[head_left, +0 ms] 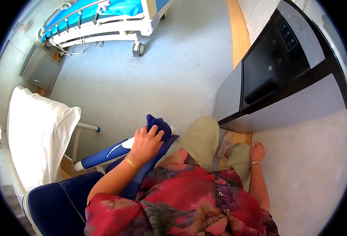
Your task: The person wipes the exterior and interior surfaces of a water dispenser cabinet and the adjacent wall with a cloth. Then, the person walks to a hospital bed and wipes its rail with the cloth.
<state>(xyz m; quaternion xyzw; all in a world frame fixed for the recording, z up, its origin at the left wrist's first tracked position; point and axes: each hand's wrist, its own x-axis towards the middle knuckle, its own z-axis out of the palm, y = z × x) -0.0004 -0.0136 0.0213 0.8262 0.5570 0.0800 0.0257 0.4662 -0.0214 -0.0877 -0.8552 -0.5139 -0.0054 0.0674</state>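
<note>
My left hand (146, 143) is closed over a bunched dark blue cloth (160, 128) at the front end of a chair armrest (116, 151). The armrest is blue, with a white patch partly under my wrist, and a blue seat section lies beside it. A yellowish bangle sits on the left wrist. On the other side, my right hand (257, 152) is curled into a fist by the knee of my light green trousers (201, 137). Nothing shows in that fist; its palm side is hidden. A bracelet circles the right wrist.
To the right stands a grey and black water dispenser (268, 74), close to my legs. A wheeled hospital bed (102, 23) with blue bedding is at the far left. A white sheet (37, 133) hangs over a frame at left, near a metal cabinet (42, 69).
</note>
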